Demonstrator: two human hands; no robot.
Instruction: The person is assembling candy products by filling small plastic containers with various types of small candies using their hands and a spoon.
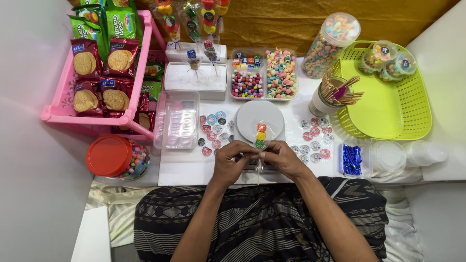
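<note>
Holding: candy skewer [260, 136] is pinched at its wrapper's neck between left hand [231, 160] and right hand [285, 159], both closed narrow on it.
Upright: stick is kept pointing down, so the clear wrapper can be gathered.
Beyond the hands: white plate [248, 116] is kept just ahead.
Either side: round stickers [212, 132] are spread within reach on the table [184, 167].

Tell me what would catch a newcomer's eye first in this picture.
Likely the candy skewer at centre, wrapped in clear film, pinched between the left hand and right hand over a round white lid. Next, the lime-green basket at right and the pink rack of biscuit packets at left.
</note>
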